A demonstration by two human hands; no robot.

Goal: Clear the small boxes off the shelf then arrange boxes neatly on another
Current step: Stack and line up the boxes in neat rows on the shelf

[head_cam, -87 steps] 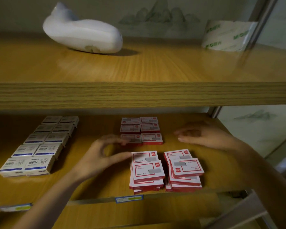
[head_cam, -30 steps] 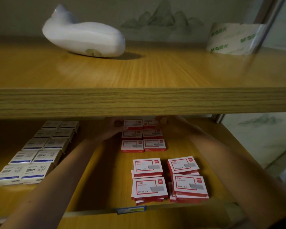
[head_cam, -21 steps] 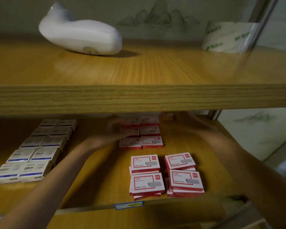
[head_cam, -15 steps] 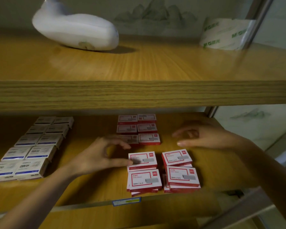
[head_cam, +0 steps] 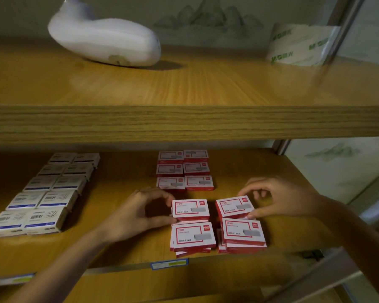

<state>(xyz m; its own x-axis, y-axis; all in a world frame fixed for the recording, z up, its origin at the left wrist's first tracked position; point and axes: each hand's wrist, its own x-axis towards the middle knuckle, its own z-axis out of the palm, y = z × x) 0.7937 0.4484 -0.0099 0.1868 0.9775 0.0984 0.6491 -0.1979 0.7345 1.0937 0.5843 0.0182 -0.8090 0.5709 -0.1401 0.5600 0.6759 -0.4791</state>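
— Both hands have closed in since a moment ago. Back then the right hand (head_cam: 282,199) hovered behind the stacks, and now it's on one.
— How wide are they?
— Half curled. The left hand (head_cam: 138,213) pinches the left rear red box (head_cam: 190,209) between thumb and forefinger at its left end. The right hand does the same at the right end of the right rear red box (head_cam: 234,206).
— Where on the lower shelf (head_cam: 127,171)?
— Near the front edge, right of middle, each topping a stack just behind two front stacks (head_cam: 193,236). Six more red boxes (head_cam: 184,170) lie flat toward the back edge, and white-and-blue boxes (head_cam: 50,191) run along the left.
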